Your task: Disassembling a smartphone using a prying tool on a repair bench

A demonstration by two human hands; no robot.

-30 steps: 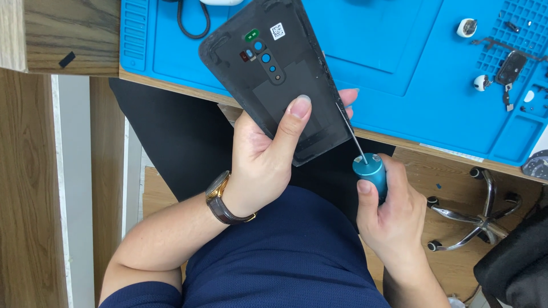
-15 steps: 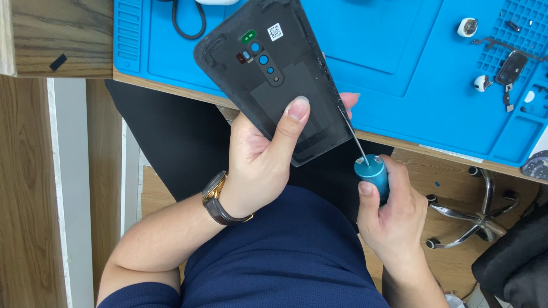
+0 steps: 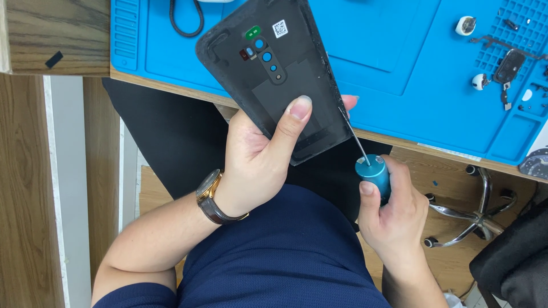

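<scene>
**Phone back cover held in left hand, screwdriver tip at its edge**

Left hand (image 3: pixel 257 162) gripping dark phone back cover (image 3: pixel 274 74), inner side up, thumb pressed flat across lower part, other fingers (image 3: pixel 349 102) wrapped behind with tips showing at right edge. Cover held tilted, off the desk, upper half overlapping the blue work mat (image 3: pixel 399 68), lower corner hanging past the desk edge above the lap. Camera cutouts and small green patch visible near the cover's top. Brown-strap wristwatch (image 3: pixel 210 197) on left wrist.

Right hand (image 3: pixel 394 219) at 4 o'clock of the cover, fingers closed around blue-handled screwdriver (image 3: pixel 374 171), thumb along the handle side. Thin shaft pointing to 11 o'clock, tip touching or just at cover's right edge near the fingertips; exact contact cannot be told.

On mat: black cable loop (image 3: pixel 185 20) at 10 o'clock of the cover, small round white parts (image 3: pixel 466 24) and dark phone pieces (image 3: pixel 508 65) at 2 o'clock, well apart from hands. Chair base (image 3: pixel 468 211) on the floor at 3 o'clock of right hand.
</scene>
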